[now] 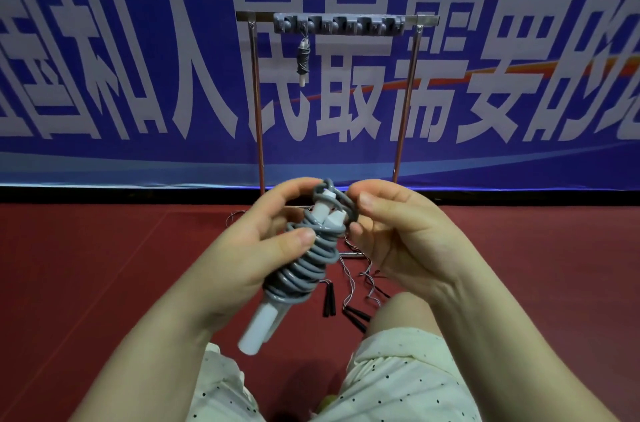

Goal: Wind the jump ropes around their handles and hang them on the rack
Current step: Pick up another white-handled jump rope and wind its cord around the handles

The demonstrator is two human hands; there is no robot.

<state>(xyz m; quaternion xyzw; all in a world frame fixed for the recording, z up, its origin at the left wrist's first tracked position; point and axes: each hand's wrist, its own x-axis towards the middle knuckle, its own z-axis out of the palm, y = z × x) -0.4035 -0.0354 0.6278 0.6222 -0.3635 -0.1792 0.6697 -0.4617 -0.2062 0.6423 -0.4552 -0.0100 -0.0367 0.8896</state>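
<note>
While my left hand (263, 245) clamps its fingers round the wound jump rope (304, 259), my right hand (391, 231) seems to pinch the top loop. The white handles (258, 326) slant up-right toward the rack (337, 23), well beyond the fingers, with free hooks right of the hung rope (303, 58).

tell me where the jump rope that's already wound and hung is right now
In the head view the wound jump rope hangs from a hook near the left end of the rack, up against the blue banner.
</note>
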